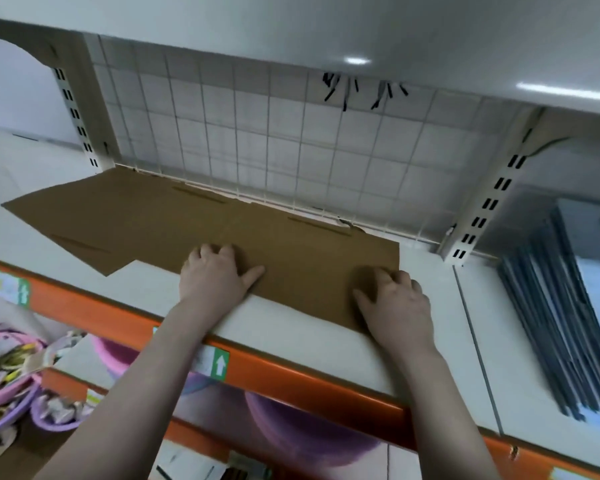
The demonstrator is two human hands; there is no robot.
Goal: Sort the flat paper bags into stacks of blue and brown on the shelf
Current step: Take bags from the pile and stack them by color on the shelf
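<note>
Pink tubs [0,382] low at far left. Brown bags [146,216] flat on white shelf [291,337]. Left hand [215,275] pressing bags' near edge, fingers spread. Right hand [395,303] pressing beside it, fingers bent, spread. Blue bags [561,306] stacked at right.

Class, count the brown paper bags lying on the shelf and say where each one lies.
2: one brown bag lies near the shelf's front edge under both hands, and another brown bag lies to its left, towards the back. More may be hidden beneath them.
</note>
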